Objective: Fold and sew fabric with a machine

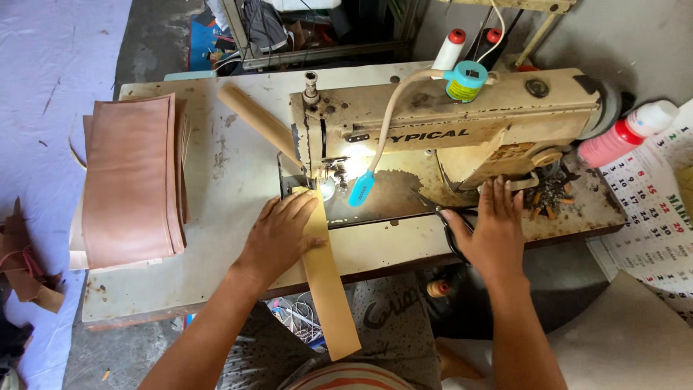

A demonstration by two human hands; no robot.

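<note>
A person's left hand lies flat, fingers spread and together on top of a long tan leather strip, pressing it to the sewing table just short of the needle and presser foot of a worn cream industrial sewing machine. The right hand rests palm down on the table edge under the machine arm, laid over a pair of black scissors whose blades point up and left toward the needle; whether its fingers grip the handles cannot be told. The strip's long axis runs from the needle back toward the person, slanting slightly right, its near end hanging off the table edge over the lap, while its far part continues up and left beyond the needle. The left hand is plainly the nearer one to the strip, the right well apart from it. A small work lamp lights the needle area, a turquoise tag beside it. To the left sits a stack of brown leather pieces; thread spools stand behind the machine, and a red and white bottle and a calendar lie at right
</note>
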